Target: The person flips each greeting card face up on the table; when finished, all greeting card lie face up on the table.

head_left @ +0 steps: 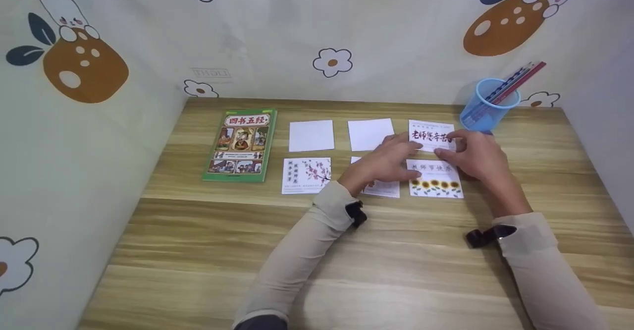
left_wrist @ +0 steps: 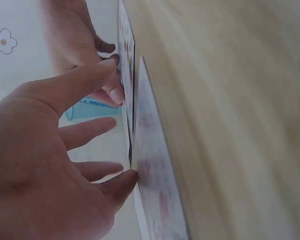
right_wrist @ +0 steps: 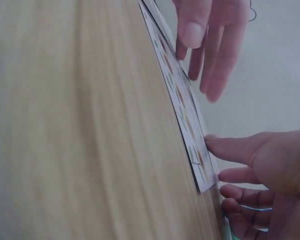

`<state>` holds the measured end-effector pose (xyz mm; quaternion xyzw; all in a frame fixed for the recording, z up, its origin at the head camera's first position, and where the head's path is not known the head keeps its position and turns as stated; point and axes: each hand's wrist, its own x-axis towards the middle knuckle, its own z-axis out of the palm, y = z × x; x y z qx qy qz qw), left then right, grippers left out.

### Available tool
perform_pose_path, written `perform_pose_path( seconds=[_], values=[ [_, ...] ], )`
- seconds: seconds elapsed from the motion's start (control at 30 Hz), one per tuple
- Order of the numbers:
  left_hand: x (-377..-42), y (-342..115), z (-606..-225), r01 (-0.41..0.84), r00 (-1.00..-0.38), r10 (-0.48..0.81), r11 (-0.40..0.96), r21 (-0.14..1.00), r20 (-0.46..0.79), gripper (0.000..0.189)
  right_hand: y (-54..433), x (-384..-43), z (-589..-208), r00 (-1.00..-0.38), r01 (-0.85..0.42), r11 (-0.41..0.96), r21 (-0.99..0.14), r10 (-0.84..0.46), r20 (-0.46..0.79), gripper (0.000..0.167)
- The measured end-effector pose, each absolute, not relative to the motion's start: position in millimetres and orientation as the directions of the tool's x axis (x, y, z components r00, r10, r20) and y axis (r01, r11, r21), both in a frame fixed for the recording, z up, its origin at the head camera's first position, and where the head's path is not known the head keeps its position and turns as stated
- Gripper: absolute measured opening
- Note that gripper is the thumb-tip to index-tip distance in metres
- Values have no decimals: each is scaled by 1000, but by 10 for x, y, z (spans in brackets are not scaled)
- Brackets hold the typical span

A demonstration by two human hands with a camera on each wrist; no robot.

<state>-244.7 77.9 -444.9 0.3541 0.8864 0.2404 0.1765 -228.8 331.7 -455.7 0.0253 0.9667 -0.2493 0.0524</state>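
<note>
Six square cards lie on the wooden table in two rows. At the right end of the back row is a card with large dark-red characters (head_left: 430, 137). My right hand (head_left: 479, 156) has its index finger and thumb at that card's right side, touching it. Below it lies a sunflower card (head_left: 436, 190). My left hand (head_left: 389, 159), fingers spread, reaches over the cards from the left; its thumb overlaps the sunflower card in the head view. Beneath this hand a front-row middle card (head_left: 389, 190) is partly hidden. In the left wrist view the left fingers (left_wrist: 92, 132) are loosely bent.
Two blank white cards, one left (head_left: 311, 136) and one middle (head_left: 365, 131), fill the back row. A blossom card (head_left: 307, 176) is front left. Beyond it lies a green-edged book (head_left: 241, 144). A blue cup (head_left: 478, 114) with pencils (head_left: 517, 84) stands at back right, near the patterned wall.
</note>
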Motion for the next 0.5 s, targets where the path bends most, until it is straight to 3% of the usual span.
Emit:
perform_pose_path(
  seconds=[0.13,0.2,0.37,0.5],
  values=[
    [-2478,532,-4451,541,-726,685,628,560,-67,65,3238,-2255,-4583,-998,42,852,-522,7,-69,76],
    [-2501,378,-4452,525,-756,654,639,562,-37,62,3142,-2246,-4583,-1000,5,827,-561,-10,-25,67],
    [-2564,9,-4452,460,-832,555,694,554,-6,56,2781,-2272,-4604,-984,-171,759,-628,-158,76,46],
    [-2588,-185,-4466,405,-869,494,731,549,-16,56,2486,-2320,-4604,-961,-254,733,-631,-262,83,46]
  ],
)
